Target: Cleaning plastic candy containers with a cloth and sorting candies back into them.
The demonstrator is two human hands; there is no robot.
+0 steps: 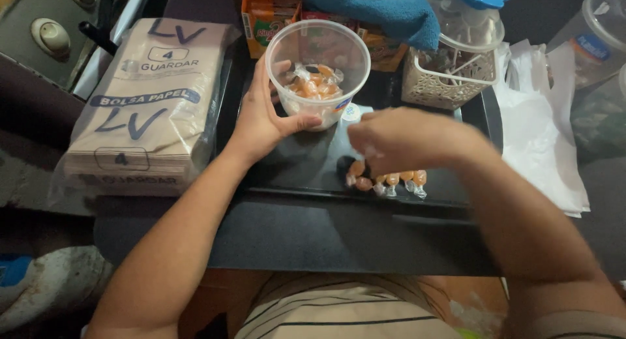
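While left hand (261,120) grips clear tub (318,68) | right hand (401,140), fingers curled, hovers over wrapped candies (388,180) beside tub

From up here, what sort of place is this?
Probably a small shop or stall counter: a wrapped stack of paper bags, orange wrapped candies on a black tray, and a clear candy tub in the left hand.

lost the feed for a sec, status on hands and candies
Left hand grips clear cup, some candies inside. Right hand closed, blurred, over candies on black tray. Nothing in the way.
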